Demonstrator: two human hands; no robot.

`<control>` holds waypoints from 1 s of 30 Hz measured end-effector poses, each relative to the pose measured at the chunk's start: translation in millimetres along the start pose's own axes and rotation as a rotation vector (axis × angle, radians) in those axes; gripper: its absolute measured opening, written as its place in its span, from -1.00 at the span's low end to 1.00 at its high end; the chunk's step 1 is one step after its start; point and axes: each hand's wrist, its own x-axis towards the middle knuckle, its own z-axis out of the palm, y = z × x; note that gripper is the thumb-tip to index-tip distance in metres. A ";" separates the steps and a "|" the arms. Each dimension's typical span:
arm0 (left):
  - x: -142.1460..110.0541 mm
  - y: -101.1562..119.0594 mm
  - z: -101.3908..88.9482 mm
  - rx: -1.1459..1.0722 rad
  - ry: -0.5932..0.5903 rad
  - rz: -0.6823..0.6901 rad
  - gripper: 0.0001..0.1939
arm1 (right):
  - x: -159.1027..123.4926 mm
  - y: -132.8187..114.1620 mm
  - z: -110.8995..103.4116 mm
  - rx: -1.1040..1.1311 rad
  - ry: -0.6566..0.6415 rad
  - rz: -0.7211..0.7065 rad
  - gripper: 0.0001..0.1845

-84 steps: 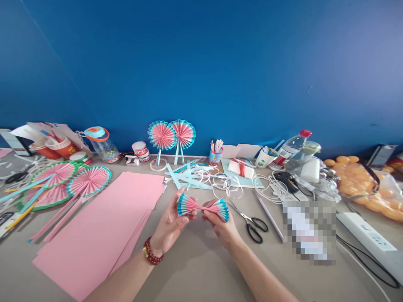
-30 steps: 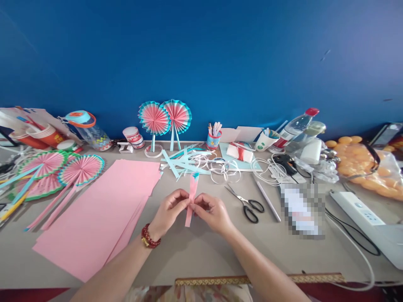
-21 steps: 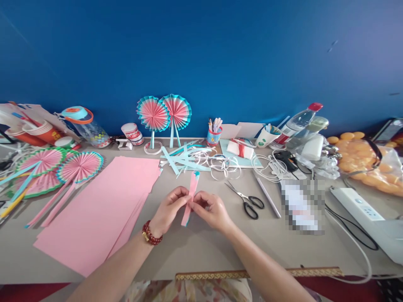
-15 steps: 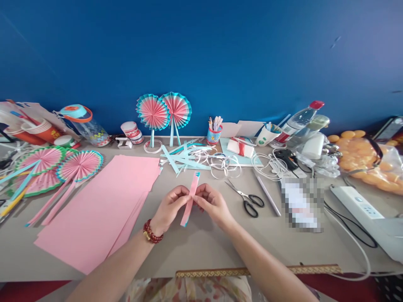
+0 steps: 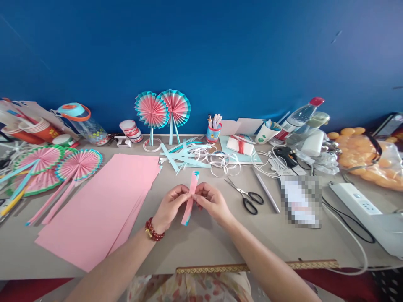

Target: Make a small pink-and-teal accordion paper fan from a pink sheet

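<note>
Between my two hands stands a narrow folded pink paper strip [image 5: 194, 183] with blue ends, tilted slightly to the right at its top. My left hand [image 5: 172, 206] pinches its middle from the left, thumb and fingertips together; a red bead bracelet circles that wrist. From the other side my right hand [image 5: 211, 204] pinches the same spot, its curled fingers partly hidden behind the thumb. Large pink paper sheets [image 5: 100, 205] lie to the left of my hands. Black-handled scissors [image 5: 244, 193], blades partly open, rest to the right.
Pleated paper fans [image 5: 151, 110] lean on the blue wall, and more fans [image 5: 79, 165] lie at left. Behind my hands are light-blue paper scraps [image 5: 182, 156]. To the right are a grey stick [image 5: 267, 193], a bottle [image 5: 297, 119], a power strip [image 5: 359, 201] and cables.
My hands keep the same pinch on the paper strip, which has barely moved. The whole view has shifted very slightly.
</note>
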 end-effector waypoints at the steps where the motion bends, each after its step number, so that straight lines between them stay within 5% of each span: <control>1: 0.0 -0.1 0.1 0.000 0.001 0.000 -0.79 | 0.0 0.3 0.2 -0.001 0.006 -0.001 -0.72; 30: -1.0 3.6 -0.7 0.177 0.043 0.061 -0.79 | 1.9 3.7 -1.6 0.038 0.020 -0.061 -0.66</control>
